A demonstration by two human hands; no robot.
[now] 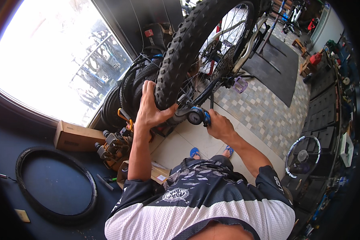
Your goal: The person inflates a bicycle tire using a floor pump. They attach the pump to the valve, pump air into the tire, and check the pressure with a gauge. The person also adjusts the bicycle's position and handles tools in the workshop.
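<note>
Nearby, spare tires [141,76] crowd the left hand [149,111] (spread against knobby tire [177,62]), right hand [221,127] gripping round-faced tool [195,117].

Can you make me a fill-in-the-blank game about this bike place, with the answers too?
1. The left hand touches the bike's knobby tire, which is coloured ____.
2. The round-faced tool is held in the ____.
3. The pedal is coloured ____.
4. The sandals are mostly ____.

Missing words: black; right hand; purple; blue.
</note>
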